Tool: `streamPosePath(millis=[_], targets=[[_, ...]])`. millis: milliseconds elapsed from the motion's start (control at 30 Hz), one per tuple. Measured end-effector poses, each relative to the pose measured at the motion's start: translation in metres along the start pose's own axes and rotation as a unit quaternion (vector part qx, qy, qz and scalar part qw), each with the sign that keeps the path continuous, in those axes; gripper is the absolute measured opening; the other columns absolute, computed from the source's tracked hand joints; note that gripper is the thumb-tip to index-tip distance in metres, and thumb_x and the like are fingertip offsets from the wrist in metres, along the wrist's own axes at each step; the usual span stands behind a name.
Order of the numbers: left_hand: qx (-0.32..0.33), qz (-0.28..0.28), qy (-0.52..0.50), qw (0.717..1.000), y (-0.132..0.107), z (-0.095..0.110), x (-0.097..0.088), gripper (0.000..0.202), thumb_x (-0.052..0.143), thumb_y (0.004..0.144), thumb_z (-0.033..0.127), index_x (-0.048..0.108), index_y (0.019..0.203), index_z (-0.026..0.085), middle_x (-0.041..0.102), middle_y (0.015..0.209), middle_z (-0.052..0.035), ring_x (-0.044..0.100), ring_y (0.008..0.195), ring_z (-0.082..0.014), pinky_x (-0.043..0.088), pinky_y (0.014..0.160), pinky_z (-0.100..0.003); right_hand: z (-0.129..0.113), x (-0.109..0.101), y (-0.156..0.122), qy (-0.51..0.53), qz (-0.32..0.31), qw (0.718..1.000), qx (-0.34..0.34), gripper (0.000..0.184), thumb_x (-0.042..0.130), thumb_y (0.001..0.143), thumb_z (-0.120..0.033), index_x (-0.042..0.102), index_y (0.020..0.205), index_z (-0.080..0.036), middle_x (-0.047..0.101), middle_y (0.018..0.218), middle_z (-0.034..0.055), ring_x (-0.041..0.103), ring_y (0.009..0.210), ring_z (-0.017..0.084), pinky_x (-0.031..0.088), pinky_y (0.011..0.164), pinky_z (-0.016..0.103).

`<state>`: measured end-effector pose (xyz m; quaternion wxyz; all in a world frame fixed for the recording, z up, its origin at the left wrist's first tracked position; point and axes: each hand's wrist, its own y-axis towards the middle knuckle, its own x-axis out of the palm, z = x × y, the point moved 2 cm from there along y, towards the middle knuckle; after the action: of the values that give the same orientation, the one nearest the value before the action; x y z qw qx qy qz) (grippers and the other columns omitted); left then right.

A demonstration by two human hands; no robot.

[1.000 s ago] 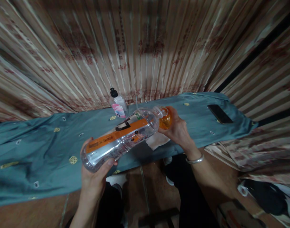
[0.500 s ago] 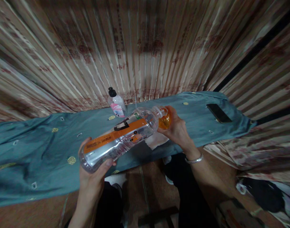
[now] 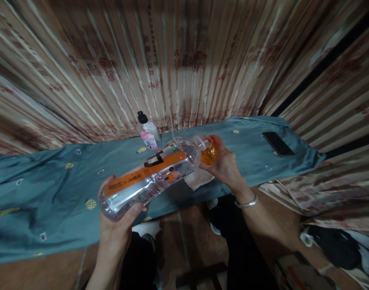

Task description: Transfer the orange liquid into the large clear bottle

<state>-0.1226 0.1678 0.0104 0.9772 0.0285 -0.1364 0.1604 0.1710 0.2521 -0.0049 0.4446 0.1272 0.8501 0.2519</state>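
So the left hand (image 3: pixel 116 229) is wrapped round the base end of a big clear bottle (image 3: pixel 151 177), thumb on the near side and fingertips peeking over the far side. The bottle is held over the bench (image 3: pixel 66 189), leaning over at a slant, with its neck off to the right and a bright orange label (image 3: pixel 146 173) facing up. The right hand (image 3: pixel 225 165) is closed around a small see-through orange container (image 3: pixel 210 153) right at the bottle's neck; can't really tell if the two rims touch or just overlap from this angle. There's a silver bracelet (image 3: pixel 247 202) on that wrist. The bench has a teal cloth (image 3: pixel 117 161) over it with little yellow pineapple prints. Just behind the big bottle there's a smaller bottle (image 3: pixel 149 137) with a black cap and a pink label, standing upright near the back edge. A white tissue (image 3: pixel 199 180) lies partly under the neck end, and a dark phone (image 3: pixel 278 143) sits flat over on the right. Pleated curtain (image 3: pixel 178 60) hangs behind everything.
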Motion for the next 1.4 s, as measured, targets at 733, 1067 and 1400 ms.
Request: streamPosePath(millis=[733,1067,1400], targets=[[0.034,-0.005,0.013,0.999,0.0032,-0.0011,-0.0036,0.087,0.098,0.055,0.022,0.061,0.133,0.033,0.073,0.107,-0.0011,0.070,0.063,-0.0157,0.061,0.051,-0.026,-0.0014,-0.0030,0.0004,-0.004,-0.010,1.000,0.011,0.080,0.074,0.080,-0.047,0.041,0.145,-0.016,0.076,0.119,0.0155,0.077,0.104,0.032,0.064,0.086,0.043],[0.044,-0.001,0.019,0.999,0.0020,0.0008,-0.0026,0.088,0.098,0.055,0.025,0.061,0.134,0.034,0.073,0.105,0.0008,0.069,0.062,-0.0156,0.061,0.051,-0.027,-0.0005,-0.0029,0.0003,0.003,-0.011,1.000,0.019,0.082,0.074,0.079,-0.051,0.040,0.145,-0.016,0.076,0.121,0.0163,0.077,0.105,0.032,0.064,0.089,0.045],[0.039,0.013,0.004,0.999,-0.0008,0.0060,0.0043,0.086,0.098,0.055,0.021,0.062,0.132,0.034,0.072,0.106,0.0007,0.069,0.064,-0.0161,0.060,0.050,-0.027,-0.0010,-0.0035,0.0003,0.000,-0.003,1.000,0.006,0.080,0.075,0.081,-0.053,0.042,0.145,-0.017,0.076,0.122,0.0162,0.077,0.105,0.033,0.065,0.086,0.046]])
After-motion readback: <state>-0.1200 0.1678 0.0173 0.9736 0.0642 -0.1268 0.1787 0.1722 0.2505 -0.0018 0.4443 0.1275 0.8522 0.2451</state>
